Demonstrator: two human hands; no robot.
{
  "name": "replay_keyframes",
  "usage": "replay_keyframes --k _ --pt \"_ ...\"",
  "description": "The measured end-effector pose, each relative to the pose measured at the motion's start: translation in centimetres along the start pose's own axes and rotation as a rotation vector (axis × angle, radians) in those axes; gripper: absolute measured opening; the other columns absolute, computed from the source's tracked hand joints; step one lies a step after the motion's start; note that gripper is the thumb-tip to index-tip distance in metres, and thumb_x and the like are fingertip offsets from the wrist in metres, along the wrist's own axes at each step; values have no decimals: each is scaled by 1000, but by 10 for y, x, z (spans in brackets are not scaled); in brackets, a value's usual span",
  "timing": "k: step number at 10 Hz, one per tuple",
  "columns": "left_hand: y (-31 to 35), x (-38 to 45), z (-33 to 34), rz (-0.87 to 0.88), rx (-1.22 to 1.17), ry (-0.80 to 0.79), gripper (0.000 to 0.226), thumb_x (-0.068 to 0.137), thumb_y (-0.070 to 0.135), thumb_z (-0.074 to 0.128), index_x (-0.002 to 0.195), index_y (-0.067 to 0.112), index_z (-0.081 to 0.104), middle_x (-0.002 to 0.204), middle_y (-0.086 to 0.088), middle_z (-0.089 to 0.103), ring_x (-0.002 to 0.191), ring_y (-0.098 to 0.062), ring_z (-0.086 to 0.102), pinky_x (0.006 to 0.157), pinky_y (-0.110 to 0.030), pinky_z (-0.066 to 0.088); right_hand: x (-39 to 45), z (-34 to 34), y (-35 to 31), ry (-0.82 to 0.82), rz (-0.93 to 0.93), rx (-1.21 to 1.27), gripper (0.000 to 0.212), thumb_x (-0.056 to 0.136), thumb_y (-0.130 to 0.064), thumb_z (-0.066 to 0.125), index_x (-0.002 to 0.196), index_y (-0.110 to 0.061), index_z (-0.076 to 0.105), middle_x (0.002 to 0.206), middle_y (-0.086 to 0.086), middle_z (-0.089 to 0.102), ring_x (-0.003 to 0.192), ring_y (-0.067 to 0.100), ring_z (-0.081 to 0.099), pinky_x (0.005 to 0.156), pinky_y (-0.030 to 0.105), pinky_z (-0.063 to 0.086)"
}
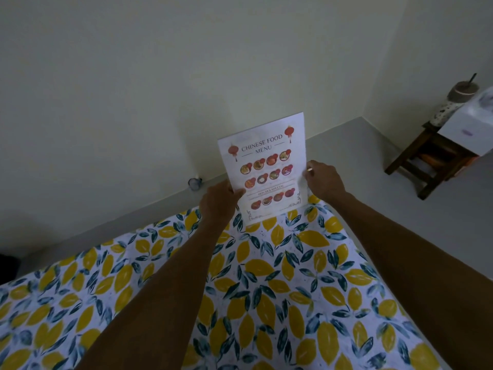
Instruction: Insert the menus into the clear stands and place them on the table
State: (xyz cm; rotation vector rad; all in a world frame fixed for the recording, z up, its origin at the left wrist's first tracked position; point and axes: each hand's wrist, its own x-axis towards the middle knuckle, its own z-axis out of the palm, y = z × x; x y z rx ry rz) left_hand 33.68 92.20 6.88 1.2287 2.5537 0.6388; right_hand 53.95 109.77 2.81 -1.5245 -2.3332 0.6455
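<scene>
A white "Chinese Food Menu" sheet in a clear stand (266, 166) stands upright at the far edge of the table, tilted slightly left. My left hand (218, 201) grips its left side with the thumb over the front. On the other side, my right hand (324, 180) pinches the right edge. The stand's bottom edge rests on or just above the lemon-print tablecloth (266, 276); I cannot tell which. The clear plastic itself is hard to make out.
A plain wall rises behind the table, above a grey floor strip. A small round object (195, 182) lies on the floor by the wall. At the right stands a dark wooden stool (432, 161) with a white box (469, 126) and a pot on it.
</scene>
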Motion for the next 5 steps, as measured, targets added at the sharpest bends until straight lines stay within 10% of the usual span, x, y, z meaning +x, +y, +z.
replay_keyframes --k 5 --pt "-22 6 11 72 64 -60 45 83 59 54 97 17 61 84 2 69 65 -16 65 58 -32 55 -10 -6 -5 -39 107 -18 41 97 -41 49 107 -5 65 109 16 69 97 33 66 87 47 55"
